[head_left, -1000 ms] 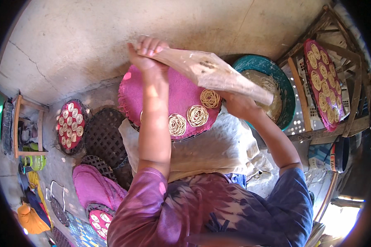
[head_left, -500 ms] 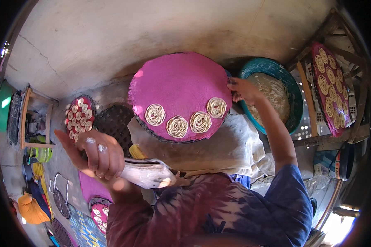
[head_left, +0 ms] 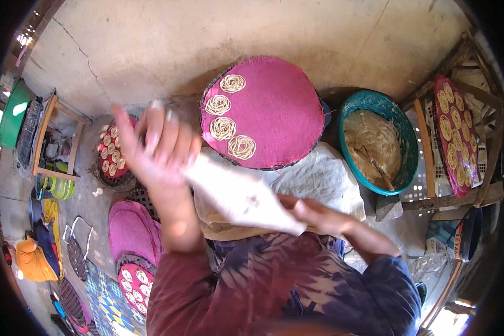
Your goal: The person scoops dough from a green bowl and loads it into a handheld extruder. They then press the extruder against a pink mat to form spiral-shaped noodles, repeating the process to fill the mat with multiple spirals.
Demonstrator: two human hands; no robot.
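My left hand (head_left: 165, 140), smeared by motion, grips the wide end of a white piping bag (head_left: 238, 196) that slants down to the right. The fingers of my right hand (head_left: 326, 217) close about the bag's narrow end, close to my shirt. Beyond the bag lies a round tray covered with magenta cloth (head_left: 285, 112). Several cream-coloured piped coils curve along its left side, among them a lowest coil (head_left: 242, 147); the rest of the cloth is bare. A pale cloth (head_left: 319, 179) is spread beneath the tray's near edge.
At right stands a teal basin (head_left: 413, 147) of pale batter with a stick (head_left: 379, 171) in it. A coil-covered magenta tray (head_left: 455, 134) leans on a wooden frame farther right. More coil-covered trays (head_left: 134, 288) and folded magenta cloths (head_left: 133, 229) lie at left. A wall (head_left: 207, 33) rises behind.
The magenta tray has turned clockwise, bringing its coils from the near edge to the left side. My right hand has left the tray's rim and come to the bag's narrow end.
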